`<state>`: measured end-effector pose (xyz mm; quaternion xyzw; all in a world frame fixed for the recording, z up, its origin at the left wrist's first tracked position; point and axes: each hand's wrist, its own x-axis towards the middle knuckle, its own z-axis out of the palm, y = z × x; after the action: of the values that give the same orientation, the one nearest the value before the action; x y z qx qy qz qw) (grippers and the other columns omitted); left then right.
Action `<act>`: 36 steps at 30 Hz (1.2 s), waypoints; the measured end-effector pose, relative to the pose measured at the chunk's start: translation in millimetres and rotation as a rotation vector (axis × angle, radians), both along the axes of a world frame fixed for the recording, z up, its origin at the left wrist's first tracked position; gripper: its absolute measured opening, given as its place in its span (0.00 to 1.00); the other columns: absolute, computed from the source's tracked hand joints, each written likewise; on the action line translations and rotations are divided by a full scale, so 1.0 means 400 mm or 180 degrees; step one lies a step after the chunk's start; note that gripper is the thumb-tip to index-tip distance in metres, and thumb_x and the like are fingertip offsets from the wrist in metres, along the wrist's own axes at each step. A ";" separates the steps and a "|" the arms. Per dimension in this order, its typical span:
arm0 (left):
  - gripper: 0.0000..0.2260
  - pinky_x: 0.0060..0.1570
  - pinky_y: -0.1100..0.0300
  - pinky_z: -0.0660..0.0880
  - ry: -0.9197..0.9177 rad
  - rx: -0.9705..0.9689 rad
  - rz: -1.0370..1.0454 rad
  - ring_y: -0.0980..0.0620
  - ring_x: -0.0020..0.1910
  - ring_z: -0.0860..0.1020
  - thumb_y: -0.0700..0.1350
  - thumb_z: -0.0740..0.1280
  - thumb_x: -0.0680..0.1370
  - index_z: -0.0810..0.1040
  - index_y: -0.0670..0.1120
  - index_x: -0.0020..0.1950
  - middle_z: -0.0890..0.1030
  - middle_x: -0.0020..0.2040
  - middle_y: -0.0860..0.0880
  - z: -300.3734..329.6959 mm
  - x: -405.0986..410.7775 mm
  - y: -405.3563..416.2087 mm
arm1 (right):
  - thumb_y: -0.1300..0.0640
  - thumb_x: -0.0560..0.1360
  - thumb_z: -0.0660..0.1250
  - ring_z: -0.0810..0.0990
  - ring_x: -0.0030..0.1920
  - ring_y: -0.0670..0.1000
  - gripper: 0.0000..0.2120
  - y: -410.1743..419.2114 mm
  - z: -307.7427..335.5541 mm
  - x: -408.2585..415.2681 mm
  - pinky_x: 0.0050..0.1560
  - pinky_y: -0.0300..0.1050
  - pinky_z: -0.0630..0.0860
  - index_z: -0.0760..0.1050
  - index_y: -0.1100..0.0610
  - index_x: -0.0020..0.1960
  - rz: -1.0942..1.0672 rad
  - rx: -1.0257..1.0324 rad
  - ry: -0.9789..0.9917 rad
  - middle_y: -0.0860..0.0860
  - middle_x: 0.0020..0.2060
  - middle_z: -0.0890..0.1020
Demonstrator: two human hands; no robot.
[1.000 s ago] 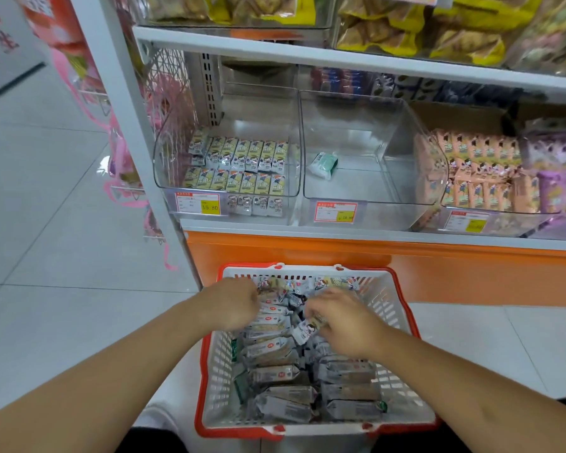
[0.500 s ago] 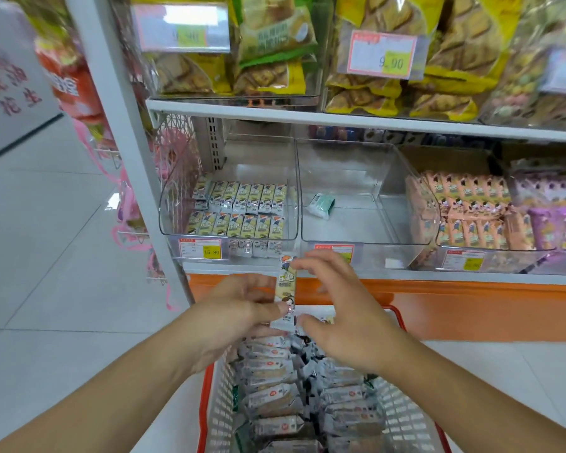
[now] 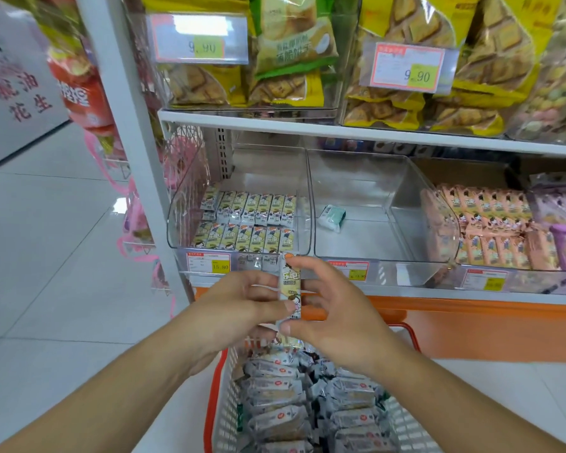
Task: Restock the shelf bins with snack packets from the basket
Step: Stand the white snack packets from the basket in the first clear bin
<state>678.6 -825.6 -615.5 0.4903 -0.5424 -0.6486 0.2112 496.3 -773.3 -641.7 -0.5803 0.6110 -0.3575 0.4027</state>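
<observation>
Clear acrylic shelf bins sit side by side on the lower shelf, under a shelf of big yellow biscuit bags. Left bin is part-filled: two tidy rows of yellow-green packets standing on end, faces forward, with more just behind the front lip. Middle bin holds one lone green-white packet. Right bin is packed with peach ones.

Basket, red rim and white mesh, sits below the hands, loaded with grey-white packets lying flat.

Both hands are up between basket and bins, just in front of the left bin's lip. Left hand pinches one snack packet at its lower end, thumb on the front face. Right hand has its grip on the same packet, one finger at the top end and thumb on what looks like a second packet underneath. Can't tell how many are stacked there. Packet is upright, print facing the camera.

My read: it matches the left bin's stock, so it goes there.
- keep it upright, same face forward as the rows
- drop it into the front gap, beside its neighbours, not on top
- clear the lip first; don't knock the row over
- release one hand before reaching in
</observation>
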 end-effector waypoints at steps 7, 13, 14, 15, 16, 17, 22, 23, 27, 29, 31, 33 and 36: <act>0.13 0.59 0.53 0.79 -0.0852 -0.1100 -0.0125 0.57 0.53 0.83 0.60 0.68 0.80 0.81 0.55 0.59 0.85 0.52 0.57 0.028 0.074 -0.090 | 0.56 0.67 0.85 0.80 0.63 0.41 0.41 -0.098 0.031 0.031 0.63 0.46 0.79 0.70 0.29 0.69 -0.0113 -0.0141 0.0033 0.41 0.66 0.78; 0.19 0.53 0.55 0.74 -0.2076 -0.2451 -0.0208 0.57 0.50 0.78 0.63 0.52 0.83 0.78 0.55 0.55 0.80 0.49 0.59 0.010 0.189 -0.208 | 0.57 0.67 0.85 0.84 0.52 0.46 0.40 -0.385 0.029 0.088 0.55 0.45 0.83 0.70 0.42 0.72 -0.0093 -0.0096 0.0275 0.46 0.58 0.80; 0.20 0.50 0.56 0.73 -0.2129 -0.2446 -0.0272 0.59 0.48 0.77 0.64 0.50 0.83 0.78 0.55 0.51 0.79 0.45 0.59 0.001 0.199 -0.219 | 0.55 0.66 0.86 0.84 0.52 0.47 0.41 -0.445 0.015 0.101 0.55 0.46 0.83 0.70 0.43 0.72 -0.0094 -0.0087 0.0399 0.46 0.57 0.80; 0.20 0.48 0.57 0.72 -0.2191 -0.2461 -0.0305 0.59 0.45 0.76 0.63 0.49 0.83 0.76 0.55 0.46 0.78 0.43 0.58 -0.007 0.203 -0.228 | 0.53 0.64 0.87 0.85 0.52 0.49 0.42 -0.502 -0.002 0.115 0.56 0.50 0.84 0.70 0.43 0.72 -0.0108 -0.0099 0.0498 0.47 0.57 0.81; 0.20 0.46 0.58 0.71 -0.2215 -0.2492 -0.0298 0.59 0.43 0.75 0.62 0.50 0.84 0.73 0.55 0.42 0.76 0.40 0.57 -0.014 0.204 -0.235 | 0.51 0.62 0.87 0.85 0.53 0.51 0.43 -0.554 -0.018 0.127 0.57 0.54 0.84 0.70 0.43 0.72 -0.0132 -0.0089 0.0571 0.48 0.57 0.82; 0.20 0.46 0.57 0.71 -0.2199 -0.2498 -0.0264 0.58 0.42 0.75 0.61 0.51 0.84 0.71 0.54 0.39 0.76 0.38 0.55 -0.018 0.201 -0.239 | 0.50 0.61 0.88 0.85 0.53 0.52 0.45 -0.600 -0.033 0.138 0.56 0.57 0.84 0.70 0.43 0.72 -0.0139 -0.0068 0.0626 0.49 0.56 0.82; 0.19 0.57 0.51 0.69 -0.2371 -0.2635 -0.0408 0.56 0.46 0.73 0.61 0.48 0.84 0.67 0.55 0.40 0.74 0.39 0.54 -0.033 0.190 -0.251 | 0.52 0.68 0.84 0.84 0.51 0.55 0.36 -0.741 -0.082 0.185 0.51 0.58 0.85 0.71 0.50 0.71 -0.0008 -0.0175 0.1160 0.52 0.57 0.82; 0.19 0.59 0.51 0.67 -0.2449 -0.2629 -0.0446 0.55 0.47 0.73 0.62 0.46 0.84 0.67 0.55 0.41 0.75 0.40 0.54 -0.034 0.188 -0.252 | 0.51 0.69 0.83 0.84 0.52 0.54 0.33 -0.757 -0.091 0.189 0.52 0.58 0.84 0.71 0.50 0.70 0.0017 -0.0186 0.1182 0.52 0.56 0.82; 0.19 0.63 0.51 0.65 -0.2624 -0.2626 -0.0500 0.56 0.50 0.73 0.63 0.43 0.83 0.66 0.56 0.42 0.75 0.42 0.55 -0.045 0.186 -0.255 | 0.49 0.72 0.81 0.81 0.61 0.54 0.36 -0.790 -0.111 0.185 0.61 0.49 0.79 0.69 0.49 0.76 0.0087 -0.0267 0.1266 0.50 0.63 0.82; 0.19 0.63 0.51 0.65 -0.2644 -0.2623 -0.0505 0.56 0.50 0.73 0.62 0.43 0.83 0.66 0.56 0.42 0.75 0.42 0.55 -0.047 0.185 -0.254 | 0.48 0.74 0.79 0.81 0.60 0.53 0.36 -0.784 -0.110 0.176 0.59 0.46 0.79 0.67 0.47 0.78 0.0141 -0.0297 0.1282 0.51 0.66 0.81; 0.19 0.63 0.50 0.65 -0.2628 -0.2608 -0.0490 0.56 0.50 0.73 0.62 0.44 0.84 0.66 0.56 0.41 0.75 0.42 0.55 -0.045 0.182 -0.253 | 0.46 0.76 0.76 0.83 0.56 0.51 0.36 -0.770 -0.109 0.165 0.57 0.46 0.81 0.66 0.45 0.80 0.0212 -0.0275 0.1263 0.51 0.70 0.78; 0.19 0.63 0.50 0.66 -0.2625 -0.2576 -0.0495 0.55 0.49 0.73 0.61 0.45 0.84 0.66 0.56 0.40 0.75 0.41 0.55 -0.042 0.178 -0.251 | 0.45 0.76 0.76 0.82 0.60 0.52 0.36 -0.750 -0.101 0.156 0.60 0.43 0.78 0.65 0.44 0.80 0.0237 -0.0309 0.1261 0.50 0.73 0.76; 0.18 0.62 0.48 0.67 -0.2595 -0.2591 -0.0512 0.53 0.47 0.72 0.61 0.47 0.85 0.65 0.56 0.39 0.74 0.39 0.53 -0.042 0.175 -0.247 | 0.43 0.77 0.74 0.76 0.69 0.53 0.35 -0.696 -0.068 0.148 0.67 0.45 0.72 0.66 0.47 0.80 0.0187 -0.0330 0.1279 0.49 0.75 0.74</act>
<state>748.6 -924.4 -632.2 0.5370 -0.8212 -0.1608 0.1069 555.6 -1051.6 -669.0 -0.6774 0.6427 -0.2536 0.2525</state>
